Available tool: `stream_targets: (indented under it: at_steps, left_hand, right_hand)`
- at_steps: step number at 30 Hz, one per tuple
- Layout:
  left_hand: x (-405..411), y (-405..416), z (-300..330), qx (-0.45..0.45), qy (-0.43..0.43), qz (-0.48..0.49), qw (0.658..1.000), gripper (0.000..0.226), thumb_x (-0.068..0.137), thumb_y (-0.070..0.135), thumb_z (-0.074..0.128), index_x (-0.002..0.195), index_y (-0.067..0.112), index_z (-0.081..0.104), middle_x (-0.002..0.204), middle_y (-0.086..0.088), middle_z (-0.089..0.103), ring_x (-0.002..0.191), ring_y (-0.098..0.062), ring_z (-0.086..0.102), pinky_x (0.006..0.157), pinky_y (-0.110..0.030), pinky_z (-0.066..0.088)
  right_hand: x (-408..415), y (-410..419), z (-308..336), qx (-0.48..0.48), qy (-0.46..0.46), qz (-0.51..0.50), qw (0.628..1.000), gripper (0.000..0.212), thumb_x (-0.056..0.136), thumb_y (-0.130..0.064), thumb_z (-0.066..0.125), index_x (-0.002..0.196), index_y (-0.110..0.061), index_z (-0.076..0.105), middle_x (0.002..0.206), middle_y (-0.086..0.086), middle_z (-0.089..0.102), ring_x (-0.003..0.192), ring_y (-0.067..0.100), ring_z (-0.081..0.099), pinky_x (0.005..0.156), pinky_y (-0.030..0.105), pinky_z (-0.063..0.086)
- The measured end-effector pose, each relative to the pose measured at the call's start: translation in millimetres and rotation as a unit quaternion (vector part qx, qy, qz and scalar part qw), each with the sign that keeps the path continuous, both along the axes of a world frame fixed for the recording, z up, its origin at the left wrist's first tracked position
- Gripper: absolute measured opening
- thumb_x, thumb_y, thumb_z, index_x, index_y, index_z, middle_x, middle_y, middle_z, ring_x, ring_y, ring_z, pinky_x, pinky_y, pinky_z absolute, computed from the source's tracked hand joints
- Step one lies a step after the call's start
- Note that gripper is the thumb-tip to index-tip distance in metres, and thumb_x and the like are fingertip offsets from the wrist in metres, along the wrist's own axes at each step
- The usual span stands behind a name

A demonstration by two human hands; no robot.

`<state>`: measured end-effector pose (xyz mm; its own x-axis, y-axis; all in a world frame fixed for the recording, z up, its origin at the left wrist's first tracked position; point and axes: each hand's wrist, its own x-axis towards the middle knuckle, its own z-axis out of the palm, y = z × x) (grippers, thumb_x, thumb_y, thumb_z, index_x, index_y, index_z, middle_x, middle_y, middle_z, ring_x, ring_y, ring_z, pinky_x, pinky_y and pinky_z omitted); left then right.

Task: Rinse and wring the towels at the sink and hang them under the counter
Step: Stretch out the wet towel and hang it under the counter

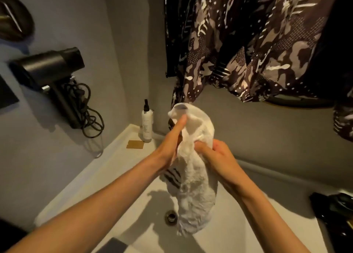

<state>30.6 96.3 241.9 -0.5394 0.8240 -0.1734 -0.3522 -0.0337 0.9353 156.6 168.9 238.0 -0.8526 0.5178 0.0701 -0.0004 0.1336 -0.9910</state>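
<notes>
A white towel (193, 191) with dark stripes near one edge hangs bunched over the white sink basin (238, 224). My left hand (172, 144) lies along its left side, the thumb pressed into the raised upper end. My right hand (215, 155) is clenched around the towel's middle from the right. The lower end of the towel dangles just above the drain (171, 217). The faucet is mostly hidden behind the towel and my left hand.
A white pump bottle (147, 122) and a small tan card (135, 144) sit at the sink's back left corner. A black hair dryer (51, 71) with coiled cord hangs on the left wall. Patterned dark cloth (248, 43) hangs above. Dark objects (336, 210) rest at the right.
</notes>
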Motion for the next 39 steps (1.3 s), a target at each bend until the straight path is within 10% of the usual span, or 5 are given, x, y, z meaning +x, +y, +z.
stream_targets:
  at_steps: [10, 20, 26, 31, 39]
  left_hand:
    - [6.7, -64.7, -107.5, -0.125, -0.085, -0.180, 0.972, 0.056, 0.094, 0.056, 0.048, 0.121, 0.011, 0.069, 0.113, -0.008, 0.076, 0.107, -0.022, 0.072, 0.095, -0.032, 0.053]
    - [1.3, -31.7, -88.5, -0.046, -0.222, -0.097, 0.969, 0.059, 0.088, 0.009, 0.065, 0.144, 0.009, 0.046, 0.137, -0.026, 0.058, 0.125, -0.041, 0.057, 0.107, -0.055, 0.045]
    - [-21.9, -59.6, -86.0, -0.135, -0.108, -0.117, 0.978, 0.040, 0.091, -0.002, 0.060, 0.131, 0.002, 0.056, 0.121, -0.026, 0.069, 0.108, -0.038, 0.069, 0.089, -0.046, 0.059]
    - [-45.0, -66.6, -67.3, -0.217, 0.059, -0.095, 0.970, 0.023, 0.086, 0.010, 0.073, 0.107, 0.000, 0.069, 0.095, -0.018, 0.077, 0.078, -0.023, 0.074, 0.065, -0.031, 0.060]
    - [-62.6, -68.9, -45.7, -0.154, 0.081, -0.146, 0.974, 0.055, 0.078, 0.004, 0.079, 0.129, 0.008, 0.061, 0.126, -0.014, 0.068, 0.118, -0.030, 0.064, 0.100, -0.045, 0.052]
  right_hand:
    - [13.4, 36.8, 10.2, -0.260, -0.103, -0.032, 0.959, 0.030, 0.093, -0.035, 0.065, 0.073, -0.012, 0.068, 0.073, 0.012, 0.064, 0.065, 0.026, 0.062, 0.065, 0.033, 0.052]
    - [48.7, 0.5, -116.8, -0.607, 0.013, -0.056, 0.792, 0.088, 0.094, -0.067, 0.035, 0.146, 0.003, 0.043, 0.151, 0.026, 0.044, 0.139, 0.045, 0.042, 0.119, 0.054, 0.024]
    - [64.5, 19.5, -112.6, -0.473, 0.010, -0.111, 0.874, 0.052, 0.086, -0.031, 0.067, 0.123, 0.006, 0.066, 0.120, 0.029, 0.068, 0.113, 0.042, 0.065, 0.106, 0.054, 0.045]
    - [71.1, 29.3, -96.2, -0.353, -0.015, -0.200, 0.914, 0.020, 0.088, -0.016, 0.058, 0.102, -0.004, 0.067, 0.063, 0.012, 0.062, 0.047, 0.023, 0.060, 0.047, 0.027, 0.051]
    - [78.5, 30.4, -91.4, -0.433, -0.123, -0.147, 0.881, 0.056, 0.083, -0.047, 0.068, 0.100, 0.005, 0.076, 0.089, 0.028, 0.071, 0.064, 0.036, 0.069, 0.070, 0.046, 0.055]
